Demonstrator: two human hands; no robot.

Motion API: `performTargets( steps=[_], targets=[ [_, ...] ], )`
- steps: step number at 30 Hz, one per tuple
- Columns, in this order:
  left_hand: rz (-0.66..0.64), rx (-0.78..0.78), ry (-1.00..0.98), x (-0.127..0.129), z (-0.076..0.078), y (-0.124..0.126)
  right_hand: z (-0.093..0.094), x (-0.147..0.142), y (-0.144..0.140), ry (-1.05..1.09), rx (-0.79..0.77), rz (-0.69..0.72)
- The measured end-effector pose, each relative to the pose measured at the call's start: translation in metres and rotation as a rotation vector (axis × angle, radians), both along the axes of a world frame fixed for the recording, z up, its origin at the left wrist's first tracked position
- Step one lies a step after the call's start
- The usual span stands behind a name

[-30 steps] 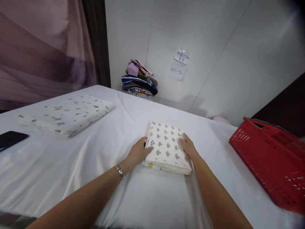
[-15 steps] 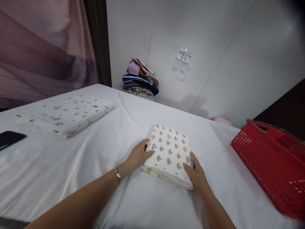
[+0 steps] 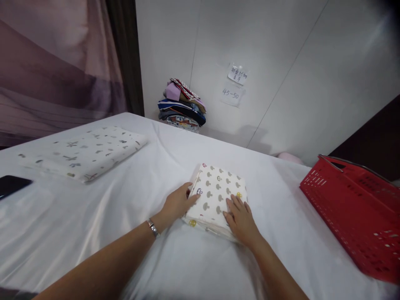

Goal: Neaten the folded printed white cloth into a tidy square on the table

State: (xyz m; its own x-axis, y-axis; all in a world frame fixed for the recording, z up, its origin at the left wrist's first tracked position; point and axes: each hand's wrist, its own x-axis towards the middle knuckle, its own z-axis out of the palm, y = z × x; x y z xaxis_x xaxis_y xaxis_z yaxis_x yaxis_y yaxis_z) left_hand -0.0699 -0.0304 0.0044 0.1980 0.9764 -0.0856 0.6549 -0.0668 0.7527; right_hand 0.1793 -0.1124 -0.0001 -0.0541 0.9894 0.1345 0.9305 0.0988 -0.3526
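A folded white cloth [image 3: 215,191] printed with grey, yellow and dark mushrooms lies on the white-covered table in front of me. My left hand [image 3: 178,202], a silver band at its wrist, holds the cloth's left edge. Its thumb rests on top and its fingers are at the side, partly hidden. My right hand [image 3: 242,218] lies on top of the cloth near the right front corner, fingers stretched out and slightly apart. Layered folds show along the cloth's front edge.
Another folded white cloth with a leaf-like print [image 3: 90,152] lies at the left, by a black phone-like object [image 3: 14,185]. A red basket [image 3: 350,216] stands at the right. Folded fabrics [image 3: 183,104] are piled behind the table, below handwritten wall notes [image 3: 233,93].
My right hand has left the cloth's right edge and moved left onto its top, fingers now spread out. My left hand keeps its hold on the left edge.
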Motion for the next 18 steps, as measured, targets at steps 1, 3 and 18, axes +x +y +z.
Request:
performTargets(
  steps=[1, 3, 18],
  targets=[
    [-0.014, -0.001, 0.013, 0.0, 0.0, 0.0, 0.002, -0.002, 0.001, -0.025, -0.028, 0.004],
    [-0.024, 0.013, 0.026, 0.001, 0.0, 0.0, 0.01, -0.006, 0.007, -0.054, -0.05, -0.001],
    [-0.015, 0.038, 0.01, 0.001, 0.0, -0.002, 0.021, -0.031, 0.089, -0.109, -0.218, 0.067]
  ],
)
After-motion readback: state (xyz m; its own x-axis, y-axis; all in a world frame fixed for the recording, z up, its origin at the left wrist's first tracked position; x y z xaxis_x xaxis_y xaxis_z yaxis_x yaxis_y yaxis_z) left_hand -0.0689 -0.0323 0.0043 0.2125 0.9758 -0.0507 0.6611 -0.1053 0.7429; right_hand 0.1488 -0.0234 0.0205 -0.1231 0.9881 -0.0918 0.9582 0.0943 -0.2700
